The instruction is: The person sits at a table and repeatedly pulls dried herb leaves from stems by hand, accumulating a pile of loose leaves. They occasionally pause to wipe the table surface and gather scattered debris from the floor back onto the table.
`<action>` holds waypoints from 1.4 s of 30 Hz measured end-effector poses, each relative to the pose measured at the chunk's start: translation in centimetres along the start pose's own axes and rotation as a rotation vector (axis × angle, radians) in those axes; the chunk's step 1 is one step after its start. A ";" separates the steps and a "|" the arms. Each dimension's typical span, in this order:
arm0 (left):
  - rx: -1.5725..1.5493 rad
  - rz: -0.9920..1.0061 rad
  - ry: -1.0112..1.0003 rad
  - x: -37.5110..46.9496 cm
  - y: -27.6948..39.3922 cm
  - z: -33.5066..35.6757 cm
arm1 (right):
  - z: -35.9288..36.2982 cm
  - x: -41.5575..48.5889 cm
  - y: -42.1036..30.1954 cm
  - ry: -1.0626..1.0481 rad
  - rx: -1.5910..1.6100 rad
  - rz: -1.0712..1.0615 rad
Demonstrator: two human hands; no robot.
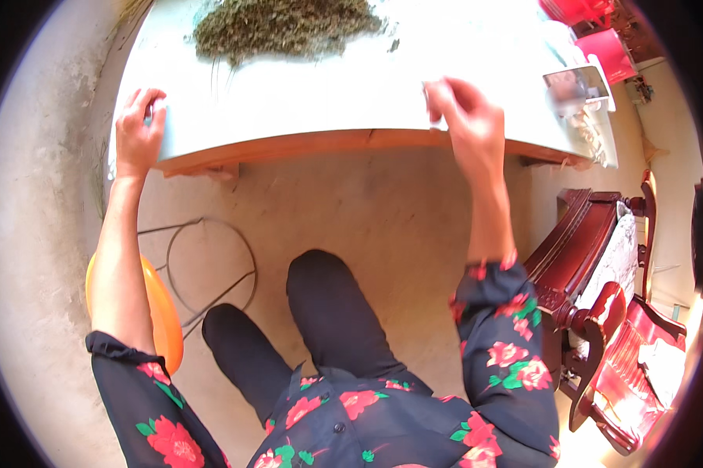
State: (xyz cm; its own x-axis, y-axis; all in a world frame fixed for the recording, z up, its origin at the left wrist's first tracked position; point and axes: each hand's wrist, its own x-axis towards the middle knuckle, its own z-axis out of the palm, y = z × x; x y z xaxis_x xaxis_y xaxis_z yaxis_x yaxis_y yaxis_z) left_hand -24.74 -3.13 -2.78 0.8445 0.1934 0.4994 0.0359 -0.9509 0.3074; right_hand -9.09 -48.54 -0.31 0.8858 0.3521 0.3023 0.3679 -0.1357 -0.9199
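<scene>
Before me stands a table with a bright white top (304,96) and a wooden front edge (304,143). A heap of dark, dried crumbled plant matter (281,26) lies at its far side. My left hand (139,131) is at the table's front left corner, its fingers curled; whether anything is inside them is hidden. Over the front edge on the right, my right hand (477,126) is blurred, thumb and fingers drawn together. A small pale bit shows under its fingertips, but I cannot tell whether it is held.
A propped screen (577,85) and red containers (606,55) stand at the table's right end. Below right is dark red carved wooden furniture (580,240). An orange round object (164,316) and a metal ring frame (255,257) are at my left. A wall (41,146) runs along the left.
</scene>
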 end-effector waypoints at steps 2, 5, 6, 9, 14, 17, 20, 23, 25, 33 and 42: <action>-0.015 0.057 0.016 -0.1 -0.3 0.2 | 1.3 4.9 0.3 -0.013 -0.617 -0.204; -0.026 0.041 0.044 0.1 -0.3 0.3 | 1.8 7.0 2.2 0.081 -0.274 -0.246; -0.030 0.054 0.038 0.0 0.0 0.3 | 1.2 6.9 2.8 0.143 -0.329 -0.232; -0.003 0.097 0.157 0.0 1.2 0.3 | 0.3 6.6 4.1 0.183 -0.058 -0.105; -0.008 -0.021 0.112 -0.1 3.3 -0.2 | 0.2 6.4 4.5 0.218 -0.106 -0.093; 0.002 -0.008 0.078 0.1 3.7 -0.6 | 0.3 6.5 5.0 0.253 -0.210 -0.229; -0.036 -0.041 0.072 -0.1 3.6 -0.7 | -0.1 6.5 5.5 0.263 -0.187 -0.165; -0.115 -0.101 0.038 -0.3 3.3 -0.6 | 0.4 5.5 5.1 0.304 -0.097 -0.169; -0.132 -0.025 0.074 -0.2 3.0 -0.5 | 1.2 3.5 4.1 0.387 -0.222 -0.246; -0.081 0.034 0.121 -0.2 2.5 -0.3 | 13.9 -17.7 18.2 -0.172 -0.310 0.305; -0.066 0.045 0.110 -0.2 2.5 -0.3 | 18.0 -20.8 34.8 -0.234 -0.727 0.551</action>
State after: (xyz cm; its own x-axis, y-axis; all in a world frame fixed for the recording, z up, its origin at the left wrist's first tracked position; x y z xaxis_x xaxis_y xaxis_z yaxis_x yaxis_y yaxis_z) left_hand -25.01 -5.48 -1.85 0.7805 0.1796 0.5988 -0.0390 -0.9420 0.3333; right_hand -19.76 -43.95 -43.10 0.9375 0.2318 -0.2596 0.0696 -0.8558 -0.5127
